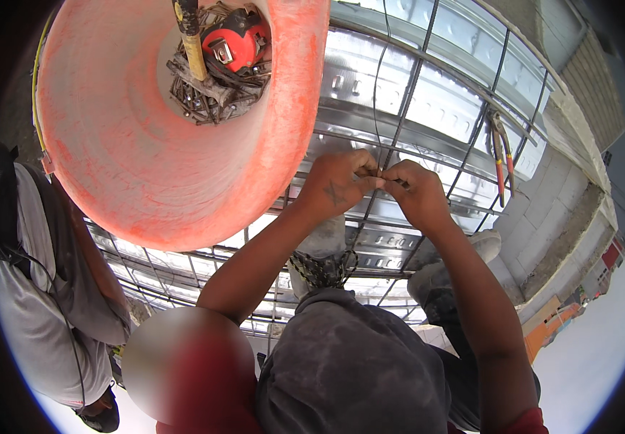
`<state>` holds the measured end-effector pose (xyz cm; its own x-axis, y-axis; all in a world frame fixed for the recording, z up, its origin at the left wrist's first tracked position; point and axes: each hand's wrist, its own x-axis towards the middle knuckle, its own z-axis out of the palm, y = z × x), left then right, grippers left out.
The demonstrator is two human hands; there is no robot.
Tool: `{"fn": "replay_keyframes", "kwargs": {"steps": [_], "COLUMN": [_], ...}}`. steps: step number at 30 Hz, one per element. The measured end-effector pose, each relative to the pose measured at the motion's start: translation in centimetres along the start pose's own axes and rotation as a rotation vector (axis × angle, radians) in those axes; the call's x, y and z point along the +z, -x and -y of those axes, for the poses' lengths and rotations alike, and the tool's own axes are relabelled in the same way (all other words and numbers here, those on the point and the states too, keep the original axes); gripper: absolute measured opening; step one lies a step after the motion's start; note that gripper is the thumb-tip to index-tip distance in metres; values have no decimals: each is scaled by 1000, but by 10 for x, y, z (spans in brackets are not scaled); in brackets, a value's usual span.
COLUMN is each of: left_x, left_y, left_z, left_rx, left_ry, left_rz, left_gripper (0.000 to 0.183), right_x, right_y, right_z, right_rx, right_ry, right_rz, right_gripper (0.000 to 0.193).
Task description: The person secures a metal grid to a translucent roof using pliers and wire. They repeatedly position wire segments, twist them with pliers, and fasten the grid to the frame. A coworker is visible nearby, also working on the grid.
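Observation:
My left hand (pixel 337 184) and my right hand (pixel 417 192) meet over a mesh of dark steel bars (pixel 403 108). Both are closed in a pinch, fingertips almost touching. A thin dark wire (pixel 375 98) runs down from the far side to the pinched fingers; its end is hidden by them. On the mesh to the right lie end-cutting pliers (pixel 500 155) with red handles. An orange bucket (pixel 294 108) stands close to my left hand, holding a hammer (pixel 195 58), a red tape measure (pixel 236 40) and a heap of nails (pixel 204 108).
Beneath the mesh is shiny ribbed metal decking (pixel 356 72). A block wall (pixel 544 231) borders it on the right. At the left another person in grey clothing (pixel 45 289) is close to the bucket. My boots (pixel 327 242) stand on the mesh.

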<state>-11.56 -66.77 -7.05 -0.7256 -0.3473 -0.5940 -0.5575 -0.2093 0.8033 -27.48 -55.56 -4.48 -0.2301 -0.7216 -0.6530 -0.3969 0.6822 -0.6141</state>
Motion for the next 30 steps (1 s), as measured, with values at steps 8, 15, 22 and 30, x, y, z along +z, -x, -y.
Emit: {"fn": "replay_keyframes", "kwargs": {"steps": [8,15,22,30], "left_x": [12,11,10,9], "left_y": [7,6,4,-11], "left_z": [8,2,2,3], "left_rx": [300,159,186,176], "left_ry": [-176,-95,-162,-97], "left_rz": [-104,-137,-173,-176], "left_gripper": [19,16,18,18], "right_x": [11,24,30,40], "right_y": [12,3,11,27], "right_z": [-13,-11,-15,-27], "right_rx": [-391,-314,-274,-363], "right_ry": [182,284,212,369], "right_rz": [-178,-293,-346,-471], "right_gripper": [12,5,4,11]}}
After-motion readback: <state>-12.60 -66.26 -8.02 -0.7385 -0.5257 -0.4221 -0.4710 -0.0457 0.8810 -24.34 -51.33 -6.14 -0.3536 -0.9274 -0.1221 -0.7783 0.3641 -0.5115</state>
